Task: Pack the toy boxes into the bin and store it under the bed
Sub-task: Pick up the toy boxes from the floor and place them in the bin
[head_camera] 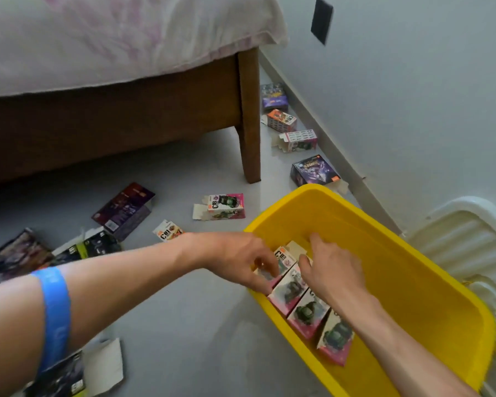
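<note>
Glossy yellow rectangular plastic bin [430,285] sits near right on smooth grey floor [184,325], holding a row of pink-edged printed cardboard toy boxes [307,313] (flaps creased). Left hand [238,260] pinches the far box; right hand [331,269] presses it, fingers curled.

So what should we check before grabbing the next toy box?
1. Yellow bin has room left: ok, most of its floor is bare.
2. Boxes in the bin stand in a neat row along the near wall: ok.
3. Both hands free: not ok, left hand and right hand are on the box being placed.
4. Boxes left on the floor: not ok, several remain, like the pink box.
5. Space under the bed: cannot tell, it is dark.
6. White lid nearby: ok.
</note>
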Available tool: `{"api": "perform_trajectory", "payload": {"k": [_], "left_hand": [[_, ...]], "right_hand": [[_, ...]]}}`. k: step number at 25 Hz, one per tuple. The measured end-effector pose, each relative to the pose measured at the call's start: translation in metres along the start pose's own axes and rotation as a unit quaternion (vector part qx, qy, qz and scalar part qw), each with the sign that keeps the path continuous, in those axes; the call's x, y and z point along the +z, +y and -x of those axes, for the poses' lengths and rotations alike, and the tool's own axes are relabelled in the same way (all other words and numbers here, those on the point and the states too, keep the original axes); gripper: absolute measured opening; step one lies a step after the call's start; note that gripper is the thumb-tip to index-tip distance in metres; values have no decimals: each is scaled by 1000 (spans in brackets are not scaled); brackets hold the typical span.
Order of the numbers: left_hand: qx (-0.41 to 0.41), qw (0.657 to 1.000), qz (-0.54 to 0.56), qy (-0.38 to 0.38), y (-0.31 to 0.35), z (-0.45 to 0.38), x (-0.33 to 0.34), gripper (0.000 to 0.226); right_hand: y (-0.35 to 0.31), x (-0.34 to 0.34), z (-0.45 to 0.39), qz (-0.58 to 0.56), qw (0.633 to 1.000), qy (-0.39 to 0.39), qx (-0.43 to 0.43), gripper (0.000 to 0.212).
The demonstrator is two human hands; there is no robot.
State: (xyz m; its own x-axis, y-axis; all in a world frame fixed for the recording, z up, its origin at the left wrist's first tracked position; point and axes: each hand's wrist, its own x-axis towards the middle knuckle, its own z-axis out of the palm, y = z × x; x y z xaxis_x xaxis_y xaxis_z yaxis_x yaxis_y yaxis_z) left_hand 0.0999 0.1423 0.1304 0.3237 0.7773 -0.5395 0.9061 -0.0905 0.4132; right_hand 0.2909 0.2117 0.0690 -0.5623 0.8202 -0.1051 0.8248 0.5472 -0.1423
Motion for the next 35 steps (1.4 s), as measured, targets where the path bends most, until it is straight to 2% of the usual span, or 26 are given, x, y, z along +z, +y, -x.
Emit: {"api": "perform_trajectory", "payload": {"k": [1,3,5,7,9,10,13,15,19,22,24,26,28,32,33,35], "left_hand": [[-14,998,4,57,-14,13,-11,37],[-99,983,-2,157,-56,50,-24,34],[-215,955,-6,203,-107,89,-12,35],[-306,939,11,154,-146,115,15,40],[-352,931,26,90,-181,141,46,52],[-363,927,37,84,-195,150,59,56],[-383,914,68,116,-228,175,92,58],[-378,910,87,146,-239,190,110,47],[-419,887,90,171,-256,239,158,42],[-450,870,100,175,-264,264,197,52],[-453,873,105,148,-267,268,213,59],[-444,883,104,116,-267,259,220,69],[-435,887,84,126,-267,244,219,66],[-455,873,119,131,-278,229,204,69],[-457,866,135,151,-279,226,198,63],[-434,855,147,242,-270,212,186,38]], "right_hand": [[-17,-10,-6,-21,999,25,-28,31],[-55,-26,-20,-57,993,52,-88,29],[-93,-32,-36,-61,986,43,-152,31],[-119,-31,-53,-23,976,15,-218,34],[-152,-22,-72,21,964,-31,-264,38],[-166,-17,-80,33,960,-63,-272,39],[-213,5,-101,117,929,-166,-309,44],[-242,20,-110,183,903,-186,-340,44],[-312,71,-90,156,913,-197,-320,41],[-350,111,-45,126,885,-237,-381,41],[-358,122,-34,135,863,-241,-422,39],[-353,118,-47,116,870,-241,-415,40],[-337,107,-63,95,889,-246,-376,38],[-299,92,-94,74,922,-232,-300,32],[-291,90,-103,66,933,-218,-278,29],[-270,91,-119,25,961,-176,-213,32]]}}
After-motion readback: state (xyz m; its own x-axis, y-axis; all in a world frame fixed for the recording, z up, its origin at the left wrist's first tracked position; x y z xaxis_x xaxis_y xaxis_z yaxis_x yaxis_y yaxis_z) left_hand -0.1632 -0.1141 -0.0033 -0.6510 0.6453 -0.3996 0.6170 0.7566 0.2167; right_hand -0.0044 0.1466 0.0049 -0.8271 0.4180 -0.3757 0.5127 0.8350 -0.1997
